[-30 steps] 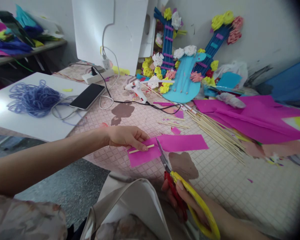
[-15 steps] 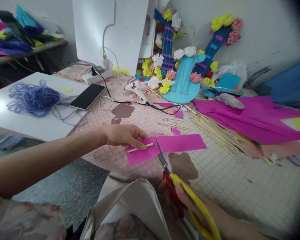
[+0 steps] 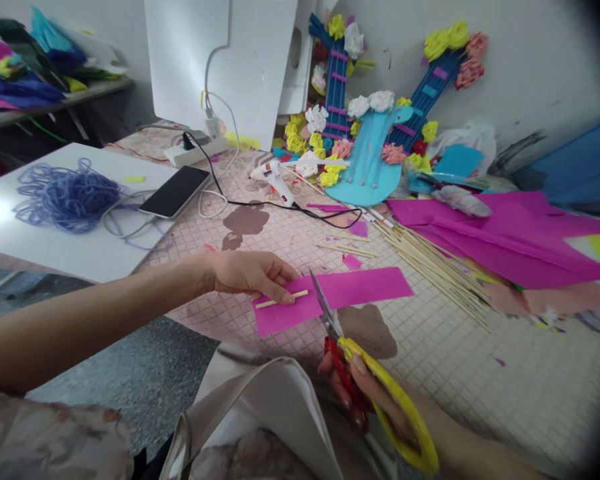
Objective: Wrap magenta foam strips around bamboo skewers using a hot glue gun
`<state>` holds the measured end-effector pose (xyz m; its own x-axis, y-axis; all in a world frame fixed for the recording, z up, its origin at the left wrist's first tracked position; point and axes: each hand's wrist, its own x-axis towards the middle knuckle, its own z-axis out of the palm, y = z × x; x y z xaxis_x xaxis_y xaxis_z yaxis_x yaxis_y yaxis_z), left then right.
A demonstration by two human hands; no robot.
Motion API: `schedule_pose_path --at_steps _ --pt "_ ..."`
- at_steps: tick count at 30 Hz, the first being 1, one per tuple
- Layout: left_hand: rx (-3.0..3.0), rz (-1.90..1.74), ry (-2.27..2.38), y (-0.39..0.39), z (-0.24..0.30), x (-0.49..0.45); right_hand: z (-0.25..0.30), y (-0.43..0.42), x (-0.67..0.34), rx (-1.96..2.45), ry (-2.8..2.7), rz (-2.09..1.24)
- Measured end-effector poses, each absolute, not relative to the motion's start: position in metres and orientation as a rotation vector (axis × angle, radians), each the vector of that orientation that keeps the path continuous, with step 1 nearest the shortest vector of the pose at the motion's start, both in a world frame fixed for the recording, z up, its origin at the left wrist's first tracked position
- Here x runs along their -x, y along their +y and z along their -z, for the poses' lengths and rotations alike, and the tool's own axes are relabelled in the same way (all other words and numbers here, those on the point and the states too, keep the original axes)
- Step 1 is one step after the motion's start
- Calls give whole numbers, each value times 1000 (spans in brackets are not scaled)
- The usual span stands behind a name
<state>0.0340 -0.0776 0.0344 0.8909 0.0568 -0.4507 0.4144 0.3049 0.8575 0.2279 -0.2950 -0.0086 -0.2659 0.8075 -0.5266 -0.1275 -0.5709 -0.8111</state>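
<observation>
Here's your left hand [image 3: 253, 275] on the near part of the worktop [image 3: 445, 373], pinching the pink strip [image 3: 365, 287], thumb pressed over a short stick [image 3: 301, 294] that lies slantwise on the paper! Your right hand [image 3: 383, 403] is curled around the red and yellow handles of the scissors [image 3: 349, 351], and the blades run across the strip, tips reaching its far edge, to the right of that stick. Whether the paper is cut there, you can't tell from this angle. Beyond the strip lie small pink scraps [image 3: 351, 261], with a bundle of thin sticks [image 3: 430, 267] to their right and a white glue gun [image 3: 276, 181] farther back.
</observation>
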Motion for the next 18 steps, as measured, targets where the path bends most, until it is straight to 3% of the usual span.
schedule_pose_path --at_steps 18 --pt "-1274 243 473 -78 -33 -35 -4 -286 -217 1408 -786 -1904"
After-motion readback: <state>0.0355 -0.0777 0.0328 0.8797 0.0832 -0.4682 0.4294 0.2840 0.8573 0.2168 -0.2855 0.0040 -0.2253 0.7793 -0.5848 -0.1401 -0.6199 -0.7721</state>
